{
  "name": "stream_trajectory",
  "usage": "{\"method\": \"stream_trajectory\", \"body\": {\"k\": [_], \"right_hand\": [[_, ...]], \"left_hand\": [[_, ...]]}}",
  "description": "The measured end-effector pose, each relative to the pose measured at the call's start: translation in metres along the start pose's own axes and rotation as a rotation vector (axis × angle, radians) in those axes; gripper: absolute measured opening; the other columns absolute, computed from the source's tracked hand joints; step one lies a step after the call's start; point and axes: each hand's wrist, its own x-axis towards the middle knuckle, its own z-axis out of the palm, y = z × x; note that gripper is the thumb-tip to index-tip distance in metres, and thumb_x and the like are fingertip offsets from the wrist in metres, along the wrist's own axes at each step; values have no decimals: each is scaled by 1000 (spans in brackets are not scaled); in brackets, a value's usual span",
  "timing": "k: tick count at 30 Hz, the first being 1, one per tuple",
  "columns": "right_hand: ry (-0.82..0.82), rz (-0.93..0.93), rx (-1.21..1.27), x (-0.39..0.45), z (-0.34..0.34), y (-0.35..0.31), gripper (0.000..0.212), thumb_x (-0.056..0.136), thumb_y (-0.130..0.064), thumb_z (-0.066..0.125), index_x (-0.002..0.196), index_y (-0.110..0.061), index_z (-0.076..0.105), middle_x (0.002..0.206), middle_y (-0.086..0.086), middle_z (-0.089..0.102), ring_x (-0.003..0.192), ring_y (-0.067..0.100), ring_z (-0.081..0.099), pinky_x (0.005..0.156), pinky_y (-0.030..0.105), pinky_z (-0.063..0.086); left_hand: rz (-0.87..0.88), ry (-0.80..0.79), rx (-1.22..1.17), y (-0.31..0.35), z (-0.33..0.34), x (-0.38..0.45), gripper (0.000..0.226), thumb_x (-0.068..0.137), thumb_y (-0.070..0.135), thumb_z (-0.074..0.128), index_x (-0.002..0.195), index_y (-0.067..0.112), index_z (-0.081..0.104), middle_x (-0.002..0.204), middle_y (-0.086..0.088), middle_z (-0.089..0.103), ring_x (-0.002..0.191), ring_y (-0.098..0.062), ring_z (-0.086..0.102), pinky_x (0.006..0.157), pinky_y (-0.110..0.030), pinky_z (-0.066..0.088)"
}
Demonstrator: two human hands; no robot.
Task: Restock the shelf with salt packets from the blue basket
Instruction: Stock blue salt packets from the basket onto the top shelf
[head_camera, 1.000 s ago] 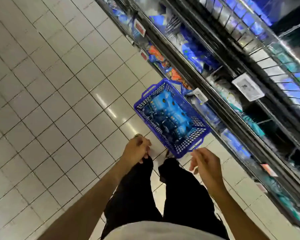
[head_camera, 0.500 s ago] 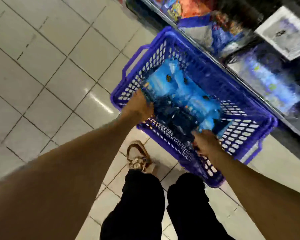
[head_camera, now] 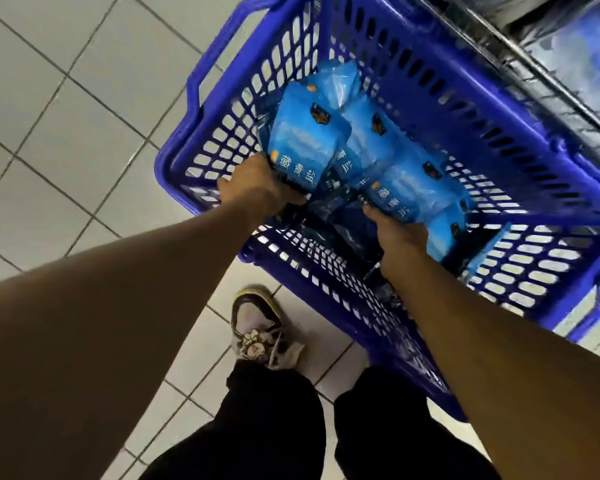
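A: Starting at the left, the floor is pale tile, and the basket stands on it with one long side close against the shelf. Probably it was parked there so each packet has only a short way to travel.

B: And the left hand?

A: It reaches over the near rim, fingers curled round the lower end of a blue packet, which tilts up out of the pile. Gripping the end looks like the simplest way to peel one off the stack.

B: The rest of the stock?

A: More packets lie overlapping in the basket, flat or slightly askew, none on the shelf from this load as far as the view shows.

B: The right hand?

A: It is lower in the basket, fingers bent onto the bottom edge of a second packet. The fingertips are hidden beneath it, so the grip looks closed but not certain.

B: Why both hands?

A: Likely two packets per trip. The shelf's lower tier sits at the upper right, dark and blurred, its contents unclear. A shoe stands just before the basket.
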Motion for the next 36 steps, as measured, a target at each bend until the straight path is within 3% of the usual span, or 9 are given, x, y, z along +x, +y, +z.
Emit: {"method": "stream_trajectory", "body": {"k": [4, 7, 10, 16, 20, 22, 28, 31, 36], "right_hand": [[17, -32, 177, -5, 0, 1, 72, 75, -25, 88, 138, -12, 55, 136, 7, 62, 103, 22, 58, 95, 31, 48], [23, -95, 159, -10, -2, -4, 65, 78, -18, 83, 137, -17, 56, 135, 4, 61, 115, 26, 60, 97, 37, 50], [-109, -4, 262, -24, -13, -11, 62, 77, -16, 82, 133, -19, 57, 131, 2, 63, 115, 29, 61, 100, 47, 51], [-351, 61, 350, -88, -85, 7, 56, 79, -11, 82, 129, -27, 63, 116, 6, 75, 102, 33, 73, 91, 55, 58], [-412, 139, 496, -154, -141, 16, 64, 71, -25, 82, 132, -25, 63, 119, 7, 75, 102, 29, 74, 74, 45, 62], [-437, 156, 477, -196, -168, 12, 72, 73, -43, 79, 137, -16, 58, 126, 10, 71, 112, 31, 70, 88, 51, 59], [-627, -14, 519, -328, -244, -27, 46, 77, -11, 69, 123, -16, 68, 113, 13, 75, 91, 29, 76, 72, 46, 63], [-716, -129, 411, -393, -286, -53, 54, 73, -3, 71, 125, -15, 67, 125, 14, 71, 110, 31, 70, 90, 48, 59], [-709, -238, 378, -491, -353, -85, 56, 70, -2, 74, 125, -11, 65, 122, 16, 72, 107, 32, 71, 83, 41, 62]], "left_hand": [[-44, -157, -210, 3, 4, 4, 73, 59, 26, 96, 125, 20, 64, 109, 6, 72, 91, -11, 65, 79, -18, 53], [-19, -139, -198, 10, 0, -2, 59, 69, 24, 92, 121, 20, 66, 97, 7, 65, 84, -11, 60, 59, -13, 44], [-2, -197, -311, 21, -6, -12, 52, 75, 15, 88, 122, 14, 66, 107, 7, 67, 97, -13, 64, 80, -16, 52], [-79, -434, -594, 29, -52, -77, 42, 78, -1, 80, 118, 3, 68, 102, -13, 77, 87, -28, 75, 84, -42, 63], [-46, -581, -888, 26, -96, -152, 43, 70, 6, 82, 112, 13, 73, 105, -5, 79, 89, -22, 77, 75, -30, 62], [-104, -615, -1012, 21, -123, -198, 37, 66, 11, 80, 103, 15, 79, 102, -6, 79, 85, -20, 77, 71, -29, 61], [-178, -538, -1147, 7, -200, -344, 41, 73, 11, 76, 114, 9, 76, 115, -15, 75, 92, -27, 75, 77, -39, 63], [-172, -470, -1162, 7, -242, -408, 44, 77, 16, 76, 120, 10, 73, 119, -16, 74, 99, -29, 74, 78, -37, 62], [-69, -426, -1150, 23, -306, -497, 28, 79, 16, 79, 107, 20, 79, 113, -12, 76, 94, -26, 76, 69, -35, 61]]}}
